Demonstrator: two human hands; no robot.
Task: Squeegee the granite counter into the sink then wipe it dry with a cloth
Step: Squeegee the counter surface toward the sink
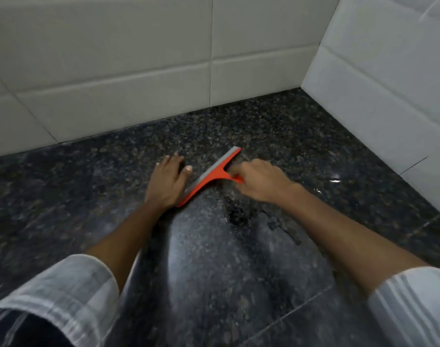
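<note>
Closest in, two rolled-up pale striped sleeves [63,296] frame the bottom, bare forearms reaching out from them over the counter [63,196], a dark speckled granite that fills most of the space. Between the arms the stone carries a broad, dull grey sheen, and a thin seam line crosses it low on the right. A little farther out there is a darker blotchy patch in the sheen, just below the tool. The squeegee [208,177] lies on the granite at a slant, its orange frame and grey blade strip running from lower left to upper right. The right hand [260,181] is clenched around its short orange handle, the end of which pokes out beside the fingers. The left hand [166,184] lies flat and spread on the stone, pressed up against the blade's lower end, grasping nothing. Off to the right a small bright glint of wet shows on the surface. Beyond, the counter runs into a corner where two walls of large pale tiles [138,58] meet it, back and right, with dark grout lines between them.
</note>
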